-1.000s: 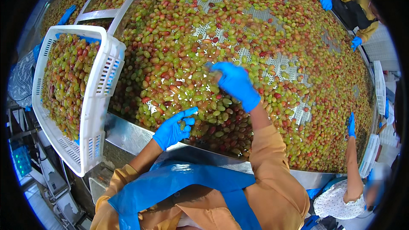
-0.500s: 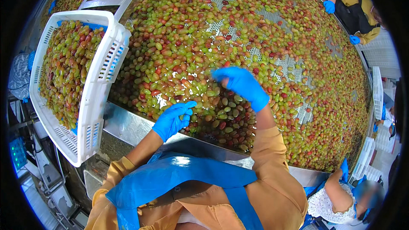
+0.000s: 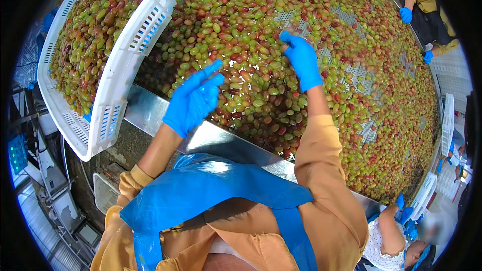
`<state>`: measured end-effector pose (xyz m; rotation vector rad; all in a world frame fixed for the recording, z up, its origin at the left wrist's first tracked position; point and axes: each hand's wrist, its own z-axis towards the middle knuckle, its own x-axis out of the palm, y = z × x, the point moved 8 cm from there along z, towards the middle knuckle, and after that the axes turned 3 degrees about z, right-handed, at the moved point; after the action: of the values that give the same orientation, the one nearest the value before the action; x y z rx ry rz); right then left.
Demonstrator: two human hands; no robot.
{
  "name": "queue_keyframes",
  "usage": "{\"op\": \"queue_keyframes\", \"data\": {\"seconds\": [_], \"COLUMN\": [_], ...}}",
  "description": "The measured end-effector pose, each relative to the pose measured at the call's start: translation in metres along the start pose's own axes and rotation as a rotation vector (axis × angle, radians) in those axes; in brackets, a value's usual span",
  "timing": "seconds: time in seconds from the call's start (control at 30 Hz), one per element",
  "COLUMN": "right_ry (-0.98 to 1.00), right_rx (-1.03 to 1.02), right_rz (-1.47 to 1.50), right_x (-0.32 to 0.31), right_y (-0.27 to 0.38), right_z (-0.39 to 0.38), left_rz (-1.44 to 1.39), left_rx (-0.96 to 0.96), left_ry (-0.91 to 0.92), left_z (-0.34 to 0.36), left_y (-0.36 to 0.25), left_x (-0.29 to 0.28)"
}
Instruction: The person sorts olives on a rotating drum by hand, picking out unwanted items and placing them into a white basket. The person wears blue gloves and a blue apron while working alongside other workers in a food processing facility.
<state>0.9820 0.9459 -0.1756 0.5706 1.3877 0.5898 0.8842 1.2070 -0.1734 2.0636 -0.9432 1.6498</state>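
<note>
Loose grapes, green to red, cover a wide perforated metal sorting table in front of me. My left hand, in a blue glove, hovers over the near edge of the grapes with its fingers stretched out and apart, holding nothing I can see. Farther right and a little farther off, my right hand, also blue-gloved, is above the grapes. Its fingers are drawn together toward the thumb; whatever may be between the tips is hidden.
At the left, a white slatted crate heaped with grapes stands tilted by the table's metal rim. Co-workers stand at the far right and near right edges. More white crates line the right side.
My left hand has moved up and opened its fingers wider. My right hand has moved farther over the grapes and slightly right. The view has shifted, so the crate sits higher.
</note>
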Motion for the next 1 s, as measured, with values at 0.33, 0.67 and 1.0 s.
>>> {"op": "queue_keyframes", "data": {"seconds": [0.33, 0.67, 1.0], "right_ry": [0.345, 0.299, 0.205], "right_rx": [-0.175, -0.145, -0.305], "right_rz": [-0.202, 0.496, 0.156], "right_x": [0.06, 0.081, 0.161], "right_y": [0.068, 0.145, 0.175], "right_z": [-0.086, -0.096, 0.03], "left_rz": [0.63, 0.259, -0.061], "left_rx": [-0.121, -0.097, 0.021], "left_ry": [-0.333, -0.253, -0.031], "left_z": [0.002, -0.026, -0.04], "left_y": [0.007, -0.004, -0.057], "left_x": [-0.046, -0.055, -0.033]}}
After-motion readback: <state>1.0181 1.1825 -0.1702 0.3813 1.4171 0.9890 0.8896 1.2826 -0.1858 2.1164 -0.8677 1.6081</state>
